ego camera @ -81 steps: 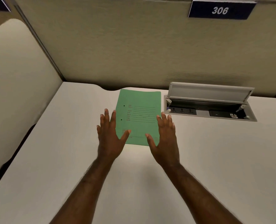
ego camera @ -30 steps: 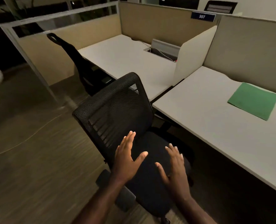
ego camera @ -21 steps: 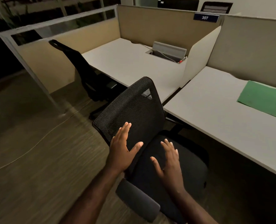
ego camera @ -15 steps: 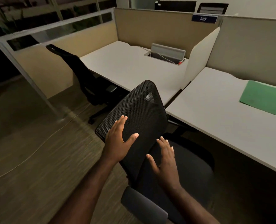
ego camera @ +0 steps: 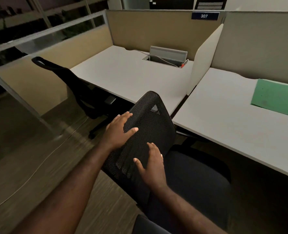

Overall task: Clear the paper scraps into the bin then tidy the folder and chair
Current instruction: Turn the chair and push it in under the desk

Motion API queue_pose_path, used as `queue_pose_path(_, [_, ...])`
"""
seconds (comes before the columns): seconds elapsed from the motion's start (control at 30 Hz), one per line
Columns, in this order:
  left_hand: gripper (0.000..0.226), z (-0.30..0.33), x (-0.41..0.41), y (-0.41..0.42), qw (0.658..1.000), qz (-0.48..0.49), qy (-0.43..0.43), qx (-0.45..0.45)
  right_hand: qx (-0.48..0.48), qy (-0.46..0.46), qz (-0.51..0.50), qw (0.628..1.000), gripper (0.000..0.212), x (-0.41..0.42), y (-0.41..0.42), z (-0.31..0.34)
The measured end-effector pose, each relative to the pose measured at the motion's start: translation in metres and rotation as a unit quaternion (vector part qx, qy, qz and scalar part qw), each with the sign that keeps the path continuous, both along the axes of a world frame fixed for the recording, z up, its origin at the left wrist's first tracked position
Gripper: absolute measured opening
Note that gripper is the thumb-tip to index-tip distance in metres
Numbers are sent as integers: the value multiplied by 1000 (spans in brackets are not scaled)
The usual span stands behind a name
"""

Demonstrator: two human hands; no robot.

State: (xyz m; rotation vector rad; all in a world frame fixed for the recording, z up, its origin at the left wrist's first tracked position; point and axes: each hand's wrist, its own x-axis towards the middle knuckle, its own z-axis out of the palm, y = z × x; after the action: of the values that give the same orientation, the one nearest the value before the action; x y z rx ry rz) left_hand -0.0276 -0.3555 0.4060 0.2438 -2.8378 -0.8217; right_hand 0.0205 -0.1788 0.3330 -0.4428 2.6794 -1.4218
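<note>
Both hands lie flat on the mesh chair back (ego camera: 150, 125), fingers spread, gripping nothing. Left hand (ego camera: 118, 130) presses its upper left edge, thumb across the mesh; right hand (ego camera: 152, 165) sits lower, toward the seat (ego camera: 195, 176). Green folder (ego camera: 277, 97) lies on the surface (ego camera: 232, 125) well right of the right hand, beyond the chair.

Green folder (ego camera: 277, 98) flat on rt white desk (ego camera: 224, 125); chairs on wood floor (ego camera: 30, 166).
</note>
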Motion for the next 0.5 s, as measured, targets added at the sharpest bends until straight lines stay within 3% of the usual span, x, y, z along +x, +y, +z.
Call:
queue_pose_path(0.17, [52,1,-56,-36,985,-115,-70,-103,-37,-143,-23,989,98,-1,-67,16])
queue_pose_path(0.3, [52,-5,-85,-51,926,-227,-147,-262,-14,-235,-70,969,121,3,-126,35])
queue_pose_path(0.4, [54,-15,-91,-59,912,-264,-135,-283,32,-259,-128,957,125,1,-152,38])
queue_pose_path(0.5, [55,-25,-87,-66,919,-278,-119,-254,49,-255,-155,953,122,2,-160,36])
